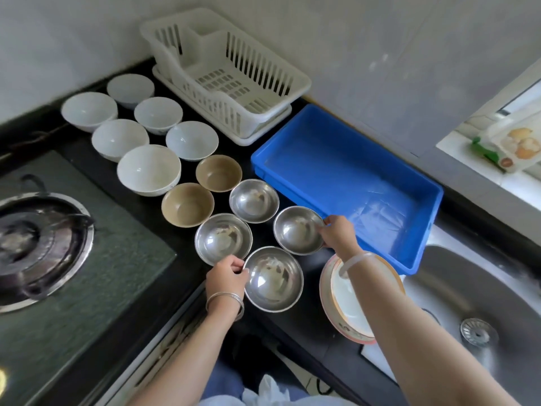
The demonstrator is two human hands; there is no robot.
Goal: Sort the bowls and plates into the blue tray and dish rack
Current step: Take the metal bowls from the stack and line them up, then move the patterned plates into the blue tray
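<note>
Several steel bowls sit on the black counter. My left hand grips the left rim of the nearest steel bowl. My right hand grips the right rim of another steel bowl beside the blue tray, which holds nothing. Two more steel bowls lie behind. Two tan bowls and several white bowls stand further left. A stack of plates lies under my right forearm. The white dish rack stands at the back, with nothing in it.
A gas stove with a burner fills the left. A steel sink with a drain strainer is at the right. A windowsill with a food packet lies beyond the tray. The wall runs behind the rack.
</note>
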